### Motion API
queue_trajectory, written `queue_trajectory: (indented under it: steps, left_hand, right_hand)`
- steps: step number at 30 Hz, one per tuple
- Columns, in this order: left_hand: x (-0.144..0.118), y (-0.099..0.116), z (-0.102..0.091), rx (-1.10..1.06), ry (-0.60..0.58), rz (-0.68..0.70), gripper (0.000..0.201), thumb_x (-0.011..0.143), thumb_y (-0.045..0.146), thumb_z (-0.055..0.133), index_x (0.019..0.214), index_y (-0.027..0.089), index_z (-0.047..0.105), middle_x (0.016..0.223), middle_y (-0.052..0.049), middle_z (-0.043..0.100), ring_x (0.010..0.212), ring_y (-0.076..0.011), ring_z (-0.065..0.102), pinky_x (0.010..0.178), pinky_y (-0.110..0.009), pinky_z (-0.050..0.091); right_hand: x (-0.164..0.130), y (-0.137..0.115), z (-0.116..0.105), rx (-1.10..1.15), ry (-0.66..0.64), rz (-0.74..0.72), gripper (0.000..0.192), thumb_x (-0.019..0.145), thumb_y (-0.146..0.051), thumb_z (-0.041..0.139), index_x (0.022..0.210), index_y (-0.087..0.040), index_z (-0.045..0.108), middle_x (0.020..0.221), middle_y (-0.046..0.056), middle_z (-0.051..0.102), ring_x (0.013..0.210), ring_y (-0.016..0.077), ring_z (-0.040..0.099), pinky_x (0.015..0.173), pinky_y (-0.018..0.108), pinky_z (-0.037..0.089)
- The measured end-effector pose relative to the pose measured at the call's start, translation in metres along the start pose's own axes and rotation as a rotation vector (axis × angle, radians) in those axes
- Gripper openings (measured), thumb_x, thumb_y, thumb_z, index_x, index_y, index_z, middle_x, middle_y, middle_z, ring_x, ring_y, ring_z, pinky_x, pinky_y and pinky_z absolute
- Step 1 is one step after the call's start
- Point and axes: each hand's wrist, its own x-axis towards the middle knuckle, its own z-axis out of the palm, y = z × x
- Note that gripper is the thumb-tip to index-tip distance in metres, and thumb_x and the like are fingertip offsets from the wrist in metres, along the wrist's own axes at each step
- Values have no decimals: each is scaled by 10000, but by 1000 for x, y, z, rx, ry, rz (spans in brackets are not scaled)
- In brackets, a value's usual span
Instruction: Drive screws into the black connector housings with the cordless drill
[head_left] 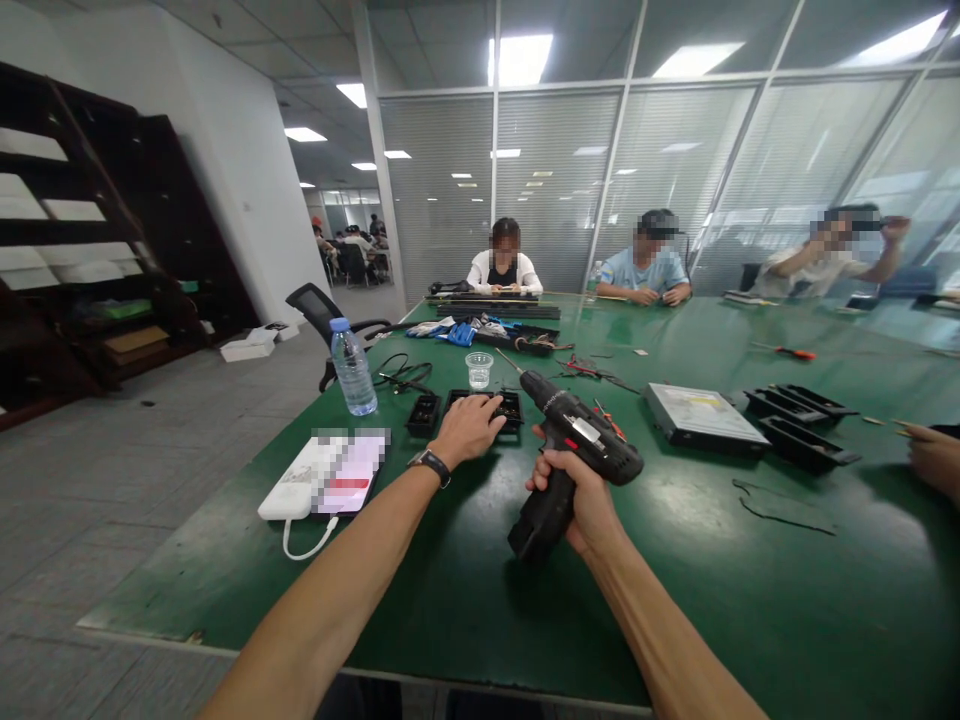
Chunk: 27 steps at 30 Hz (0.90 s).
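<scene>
My right hand (574, 490) is wrapped round the grip of a black cordless drill (585, 430), whose long thin bit points up and to the left. My left hand (469, 432), with a watch on its wrist, reaches over a small black tray (511, 425). Its fingers are stretched forward and down over the tray, and part of the tray is hidden beneath them. What lies under the fingertips is too small to make out. Left of it sits a smaller black bin (424, 415) with small pieces inside. Just behind the tray stands a clear plastic cup (479, 371).
A water bottle (353, 368), white power bank (304, 480) and phone (356, 475) lie left. A metal-cased drive (705, 418) and black bins (802, 442) are right. Gloves (457, 332) and wires (592, 370) lie behind. Several people sit around the green table (675, 570).
</scene>
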Motion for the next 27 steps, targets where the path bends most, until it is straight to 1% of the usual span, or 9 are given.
queue_trajectory:
  steps: [2, 4, 6, 10, 15, 19, 22, 24, 27]
  left_hand:
    - [1, 1, 4, 46, -18, 14, 576, 1219, 473, 478, 1689, 179, 637, 1555, -201, 735, 1456, -355, 681, 1235, -503, 519]
    - [-3, -3, 6, 101, -25, 15, 561, 1219, 466, 490, 1688, 197, 640, 1493, -199, 741, 1414, -351, 687, 1174, -482, 541]
    - [-11, -9, 5, 134, -28, 27, 542, 1217, 450, 513, 1686, 209, 637, 1489, -190, 730, 1419, -340, 669, 1154, -458, 536]
    - [-24, -21, 3, 164, -6, 22, 585, 1208, 378, 534, 1748, 156, 556, 1528, -202, 709, 1463, -347, 626, 1136, -451, 519]
    - [-29, -26, 0, 162, 24, -31, 495, 1157, 350, 579, 1589, 146, 713, 1464, -206, 740, 1418, -362, 645, 1197, -490, 470]
    - [-20, -3, -7, 144, 159, -67, 458, 1128, 394, 598, 1356, 71, 829, 1455, -262, 730, 1432, -412, 609, 1289, -549, 381]
    - [0, 26, -9, 58, 214, -124, 515, 1168, 438, 530, 1302, 32, 817, 1434, -298, 731, 1405, -423, 620, 1252, -554, 399]
    - [17, 42, -6, 12, 183, -192, 485, 1170, 405, 521, 1280, 29, 807, 1384, -307, 762, 1380, -425, 650, 1214, -553, 425]
    - [43, 56, 1, -43, 81, -272, 326, 1099, 226, 585, 1274, 46, 793, 1293, -292, 821, 1361, -400, 705, 1219, -526, 433]
  right_hand:
    - [0, -2, 0, -8, 0, 4, 572, 735, -358, 939, 1265, -186, 807, 680, -59, 636, 593, 145, 559, 666, 326, 640]
    - [-1, -4, 0, -11, 1, 16, 555, 733, -354, 933, 1250, -195, 808, 685, -60, 634, 594, 146, 564, 661, 323, 641]
    - [-3, -6, 0, -17, 4, 26, 535, 722, -340, 923, 1227, -205, 809, 685, -61, 630, 589, 148, 562, 642, 322, 638]
    - [-4, -10, 0, -63, -13, 27, 494, 710, -308, 894, 1189, -223, 803, 676, -70, 624, 590, 139, 567, 642, 304, 645]
    - [-5, -9, 2, -123, -29, 64, 490, 714, -307, 878, 1185, -201, 789, 677, -65, 636, 589, 139, 577, 643, 305, 651]
    - [-9, -10, 5, -124, -42, 67, 524, 732, -313, 885, 1230, -187, 783, 680, -67, 632, 594, 147, 579, 630, 321, 632]
    - [-10, -11, 5, -131, -58, 38, 511, 758, -313, 877, 1248, -201, 784, 683, -72, 623, 600, 151, 580, 639, 333, 619]
    - [-9, -12, 3, -135, -58, 29, 497, 764, -318, 874, 1241, -212, 787, 684, -73, 620, 600, 154, 580, 642, 340, 614]
    - [-7, -13, 1, -121, -41, 26, 492, 748, -324, 889, 1216, -212, 789, 680, -70, 617, 598, 153, 576, 636, 334, 606]
